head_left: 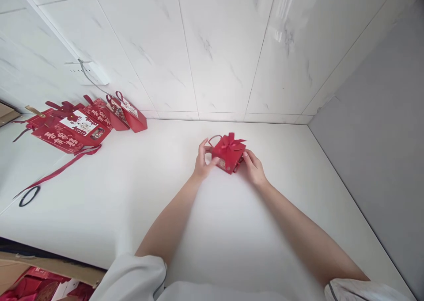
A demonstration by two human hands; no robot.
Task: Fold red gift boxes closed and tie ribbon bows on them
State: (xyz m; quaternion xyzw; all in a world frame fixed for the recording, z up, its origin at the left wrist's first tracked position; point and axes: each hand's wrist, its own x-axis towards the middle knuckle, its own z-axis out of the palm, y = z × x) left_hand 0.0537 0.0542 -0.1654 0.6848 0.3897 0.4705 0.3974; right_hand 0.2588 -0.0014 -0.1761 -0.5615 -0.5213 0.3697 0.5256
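Observation:
A small red gift box with pointed flaps gathered at its top stands on the white tabletop, in front of me. A thin red cord loop shows at its left rear. My left hand is at its left side, with the thumb on the near face and the fingers curled behind. On the opposite side, my right hand presses thumb and fingers to the box's right edge. The fingertips of both hands are partly hidden by the box.
Several red gift boxes with ribbon handles cluster at the back left. A red ribbon and a black ring lie nearby. A cardboard carton holds red packaging at lower left. Tiled wall bounds the back, a grey panel the right.

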